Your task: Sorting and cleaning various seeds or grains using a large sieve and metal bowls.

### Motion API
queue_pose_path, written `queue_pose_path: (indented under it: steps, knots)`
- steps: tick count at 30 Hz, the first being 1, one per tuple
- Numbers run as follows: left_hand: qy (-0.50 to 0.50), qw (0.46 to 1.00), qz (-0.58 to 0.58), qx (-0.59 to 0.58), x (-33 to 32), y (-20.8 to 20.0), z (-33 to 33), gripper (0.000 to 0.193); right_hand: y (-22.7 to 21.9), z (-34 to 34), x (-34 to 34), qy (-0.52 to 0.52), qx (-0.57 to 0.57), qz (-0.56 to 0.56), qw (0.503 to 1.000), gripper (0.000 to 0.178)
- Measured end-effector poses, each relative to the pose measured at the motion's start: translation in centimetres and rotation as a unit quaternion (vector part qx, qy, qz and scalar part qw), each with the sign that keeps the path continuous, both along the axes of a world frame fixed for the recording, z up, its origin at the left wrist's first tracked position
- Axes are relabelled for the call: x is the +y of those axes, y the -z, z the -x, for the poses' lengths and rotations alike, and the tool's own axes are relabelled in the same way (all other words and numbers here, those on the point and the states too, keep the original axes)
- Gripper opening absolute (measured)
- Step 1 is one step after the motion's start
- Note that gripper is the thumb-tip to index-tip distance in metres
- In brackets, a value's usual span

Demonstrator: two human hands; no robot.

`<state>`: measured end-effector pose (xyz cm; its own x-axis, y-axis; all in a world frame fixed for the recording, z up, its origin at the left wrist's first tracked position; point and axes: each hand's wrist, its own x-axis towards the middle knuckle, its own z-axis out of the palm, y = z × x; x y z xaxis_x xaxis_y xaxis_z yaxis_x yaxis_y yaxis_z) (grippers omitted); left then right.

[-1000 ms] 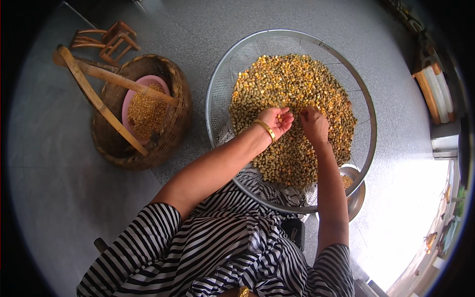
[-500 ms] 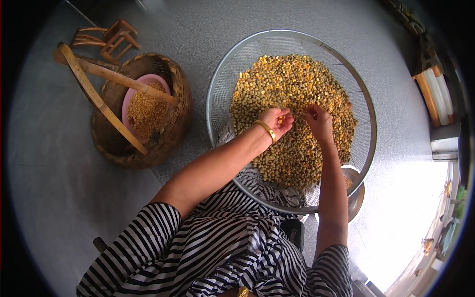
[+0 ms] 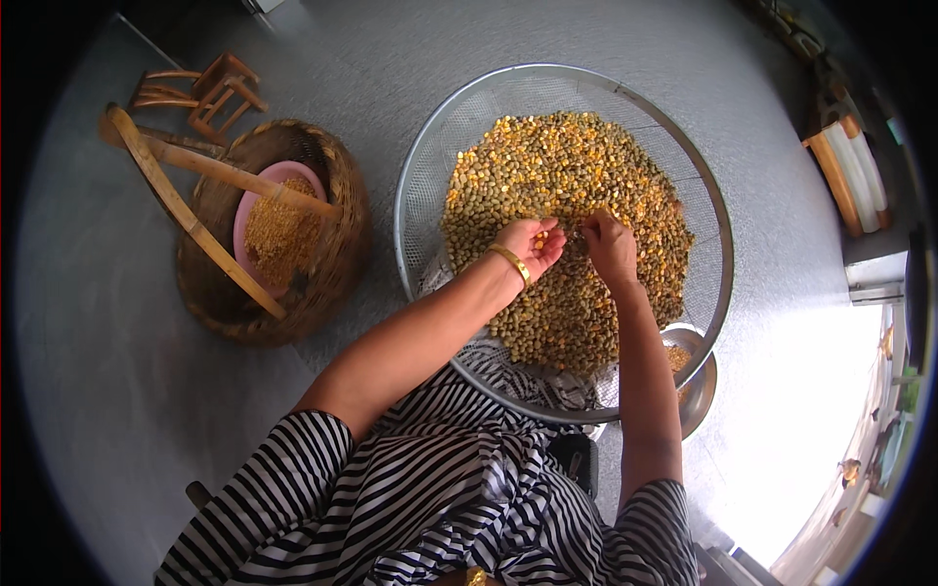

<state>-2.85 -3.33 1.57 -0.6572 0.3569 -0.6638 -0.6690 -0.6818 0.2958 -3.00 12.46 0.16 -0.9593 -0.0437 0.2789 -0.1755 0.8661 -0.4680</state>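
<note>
**Left palm cups, right pinches**

On my remote head view, the left hand is turned up, fingers half curled, presumably so its few yellow kernels don't spill. On the right hand, fingertips meet; whether they grip anything I cannot tell. Below, the mesh sieve likely contains the mixed heap by its rim.

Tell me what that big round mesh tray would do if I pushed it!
The mesh tray would probably feel heavy, because a broad pile of small pieces covers much of it. Its smooth grey rim looks like metal, so it likely stays stiff. The loose pieces might slide or roll, since many look rounded.
</note>
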Motion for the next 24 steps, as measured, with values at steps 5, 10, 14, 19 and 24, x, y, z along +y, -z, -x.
queue_pose_path:
  steps: [5,10,14,19,24]
  knots:
    - [-0.001,1.0,-0.016,0.005,0.1,0.6,0.2,0.019,-3.4,-0.7,-1.2,-0.062,-0.055,0.193,0.978,0.011]
    - [0.022,1.0,-0.005,0.017,-0.4,1.7,0.7,0.018,-2.4,-0.5,-2.0,-0.093,-0.044,0.17,0.98,0.013]
    - [0.012,0.999,0.029,-0.042,-0.7,1.4,1.1,0.017,0.4,-0.2,-2.3,0.035,-0.008,0.006,0.999,0.014]
    - [0.023,0.998,0.038,-0.05,-0.4,0.8,1.1,0.017,-0.3,0.0,-2.1,0.014,-0.012,-0.059,0.998,0.015]
    - [0.037,0.996,0.027,-0.078,-0.3,0.4,1.0,0.017,-1.0,-0.1,-1.9,-0.004,-0.047,-0.046,0.998,0.015]
